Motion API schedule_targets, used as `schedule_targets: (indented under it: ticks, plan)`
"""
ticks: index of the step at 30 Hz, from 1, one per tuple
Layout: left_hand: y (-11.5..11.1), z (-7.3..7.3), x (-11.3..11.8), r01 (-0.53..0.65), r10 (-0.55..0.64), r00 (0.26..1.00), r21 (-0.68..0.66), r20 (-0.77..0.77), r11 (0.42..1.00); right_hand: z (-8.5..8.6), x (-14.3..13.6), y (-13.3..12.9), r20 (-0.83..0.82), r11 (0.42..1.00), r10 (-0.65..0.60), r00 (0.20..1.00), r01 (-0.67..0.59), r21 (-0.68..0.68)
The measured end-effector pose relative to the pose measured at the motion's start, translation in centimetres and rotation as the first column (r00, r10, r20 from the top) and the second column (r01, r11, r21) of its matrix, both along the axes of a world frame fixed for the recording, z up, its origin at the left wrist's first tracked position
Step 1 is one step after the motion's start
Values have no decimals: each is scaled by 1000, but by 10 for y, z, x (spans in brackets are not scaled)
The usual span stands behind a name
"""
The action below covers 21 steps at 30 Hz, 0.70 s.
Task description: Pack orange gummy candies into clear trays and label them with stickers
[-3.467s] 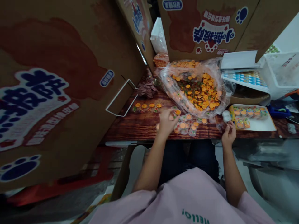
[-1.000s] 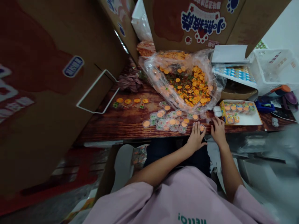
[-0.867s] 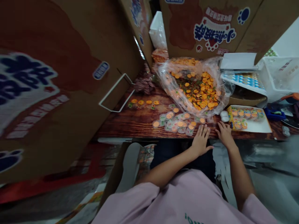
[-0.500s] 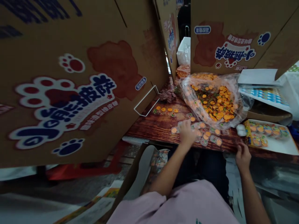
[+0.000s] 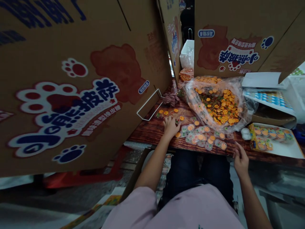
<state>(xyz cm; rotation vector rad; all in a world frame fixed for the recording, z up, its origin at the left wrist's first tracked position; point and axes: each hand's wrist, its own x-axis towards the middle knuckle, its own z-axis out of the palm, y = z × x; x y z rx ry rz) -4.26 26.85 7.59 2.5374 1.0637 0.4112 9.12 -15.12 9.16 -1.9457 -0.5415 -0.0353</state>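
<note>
My left hand is over the left part of the wood-patterned table, fingers apart and tips down beside a few loose orange disc-shaped pieces. I see nothing held in it, though its fingertips are partly hidden. To its right lies a cluster of small clear plastic packs, each with an orange piece and green and red bits inside. My right hand hovers at the table's front edge, loosely bent with fingers apart and holding nothing I can see. Behind the cluster sits a large clear bag full of orange pieces.
A tall printed carton stands close on the left, another at the back. On the right an open display box holds several filled packs, with a small white object beside it. A white wire frame is by the left carton.
My left hand has moved left from the pack cluster to the loose orange pieces. My right hand has shifted slightly left, and its fingers look more stretched.
</note>
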Motion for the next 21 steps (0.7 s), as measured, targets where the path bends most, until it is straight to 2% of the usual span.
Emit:
schedule_targets:
  ticks: [3, 5, 7, 8, 10, 12, 14, 17, 21]
  plan:
    - [4, -11, -28, 52, -47, 997, -81, 62, 995, 21, -11, 44, -82, 985, 164, 983, -159, 61]
    - [9, -19, -50, 54, -44, 995, -108, 90, 993, 37, -17, 90, -2, 951, 302, 953, -301, 65]
    - [17, -26, -70, 55, -39, 991, -127, 126, 990, 49, -22, 148, 80, 891, 453, 888, -454, 0]
    - [21, -28, -79, 58, -39, 989, -132, 144, 990, 53, -25, 180, 84, 842, 540, 838, -535, -74]
    - [30, -32, -94, 66, -42, 984, -133, 176, 989, 56, -30, 246, 10, 679, 699, 715, -660, -321]
    - [36, -35, -104, 64, -38, 979, -127, 202, 990, 51, -38, 306, -50, 580, 762, 645, -716, -389]
    - [39, -39, -109, 53, -25, 974, -122, 225, 991, 42, -45, 353, -105, 490, 804, 585, -752, -441]
    - [37, -46, -112, 29, 3, 966, -121, 260, 992, 27, -51, 391, -169, 385, 833, 527, -770, -508]
    - [33, -51, -112, 3, 36, 947, -122, 320, 993, 16, -54, 403, -208, 304, 839, 502, -751, -586]
